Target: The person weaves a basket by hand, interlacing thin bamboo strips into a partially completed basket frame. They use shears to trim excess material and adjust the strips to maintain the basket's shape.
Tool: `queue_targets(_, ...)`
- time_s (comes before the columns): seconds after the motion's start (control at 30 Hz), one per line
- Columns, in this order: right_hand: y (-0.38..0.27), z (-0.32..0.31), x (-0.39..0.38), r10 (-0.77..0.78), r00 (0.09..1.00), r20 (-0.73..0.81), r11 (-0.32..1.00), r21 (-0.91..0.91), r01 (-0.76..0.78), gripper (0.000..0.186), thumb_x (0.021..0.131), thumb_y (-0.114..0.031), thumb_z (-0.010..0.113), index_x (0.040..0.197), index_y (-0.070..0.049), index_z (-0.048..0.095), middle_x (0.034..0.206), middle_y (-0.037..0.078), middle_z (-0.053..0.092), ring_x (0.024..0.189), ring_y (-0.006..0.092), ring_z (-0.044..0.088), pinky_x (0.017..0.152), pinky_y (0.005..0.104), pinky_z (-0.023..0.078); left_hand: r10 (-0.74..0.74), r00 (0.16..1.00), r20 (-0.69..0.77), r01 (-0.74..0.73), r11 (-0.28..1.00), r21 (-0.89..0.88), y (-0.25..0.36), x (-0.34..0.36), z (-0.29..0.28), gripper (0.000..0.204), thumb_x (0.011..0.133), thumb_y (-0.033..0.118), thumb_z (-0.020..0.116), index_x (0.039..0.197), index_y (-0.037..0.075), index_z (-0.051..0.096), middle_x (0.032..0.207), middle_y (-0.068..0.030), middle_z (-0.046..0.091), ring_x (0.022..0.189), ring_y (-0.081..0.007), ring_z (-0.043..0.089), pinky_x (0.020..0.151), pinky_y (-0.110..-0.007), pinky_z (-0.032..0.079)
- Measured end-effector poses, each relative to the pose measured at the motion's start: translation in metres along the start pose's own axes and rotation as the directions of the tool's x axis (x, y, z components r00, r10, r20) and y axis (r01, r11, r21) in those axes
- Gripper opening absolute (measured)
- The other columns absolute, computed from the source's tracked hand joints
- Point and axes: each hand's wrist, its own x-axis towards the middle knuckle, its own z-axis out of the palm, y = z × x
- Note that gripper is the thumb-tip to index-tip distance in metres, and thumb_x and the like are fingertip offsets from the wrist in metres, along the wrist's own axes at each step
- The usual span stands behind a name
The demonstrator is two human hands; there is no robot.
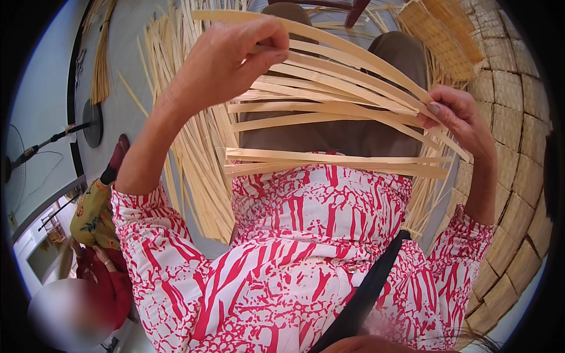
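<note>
My left hand [229, 59] is raised in front of me, fingers curled over the left ends of several long flat bamboo strips [329, 88]. My right hand [456, 115] pinches the right ends of the same strips between thumb and fingers. The pale strips fan out between the two hands above my lap. More strips [335, 162] lie flat across my knees, just above my red and white patterned shirt.
A heap of loose bamboo strips [194, 170] covers the floor at the left. A woven bamboo mat [518, 176] curves along the right, with a woven basket [447, 35] at the top right. Another person in red and yellow sits at lower left, beside a standing fan [15, 170].
</note>
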Motion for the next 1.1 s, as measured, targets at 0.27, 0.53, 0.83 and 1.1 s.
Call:
queue_targets(0.27,-0.003,-0.009,-0.007,0.073,0.997,-0.023,0.986,0.154,-0.068,0.02,0.1,-0.019,0.057,0.097,0.0,0.06,0.08,0.004,0.066,0.072,0.0077,0.064,0.066,0.0222,0.055,0.411,0.805,-0.428,-0.15,0.839,0.524,0.004,0.021,-0.015,0.019,0.082,0.007,0.073,0.1,0.007,0.068,0.097,-0.0073,0.069,0.092,-0.022,0.065,0.076,-0.033,0.05)
queue_targets(0.53,-0.029,-0.005,0.0,0.02,0.996,-0.087,0.945,0.328,0.01,0.019,0.1,-0.017,0.055,0.104,0.001,0.06,0.089,0.01,0.071,0.077,0.0125,0.069,0.071,0.0254,0.059,-0.447,0.885,-0.13,0.155,0.546,-0.823,0.043,0.047,0.016,0.03,0.095,0.018,0.066,0.12,0.002,0.065,0.095,-0.0081,0.072,0.081,-0.0117,0.067,0.067,-0.022,0.054)
queue_targets(0.83,-0.036,-0.001,0.013,-0.027,0.999,-0.033,0.956,0.291,0.036,0.022,0.1,-0.017,0.055,0.109,0.003,0.061,0.092,0.009,0.071,0.085,0.0125,0.07,0.078,0.0263,0.058,-0.374,0.9,-0.226,-0.074,0.378,-0.923,0.038,0.076,0.031,0.024,0.096,0.021,0.065,0.112,0.004,0.071,0.094,-0.0056,0.072,0.08,-0.009,0.067,0.065,-0.021,0.054)
queue_targets(1.1,-0.029,-0.021,0.045,-0.077,0.994,0.081,0.973,0.222,0.058,0.027,0.097,-0.023,0.061,0.107,0.002,0.065,0.093,0.011,0.071,0.085,0.0147,0.07,0.077,0.0281,0.059,-0.468,0.847,-0.252,-0.077,0.361,-0.929,0.022,0.088,0.021,0.021,0.093,0.018,0.069,0.108,0.004,0.071,0.093,-0.0048,0.073,0.079,-0.0108,0.069,0.065,-0.021,0.055)
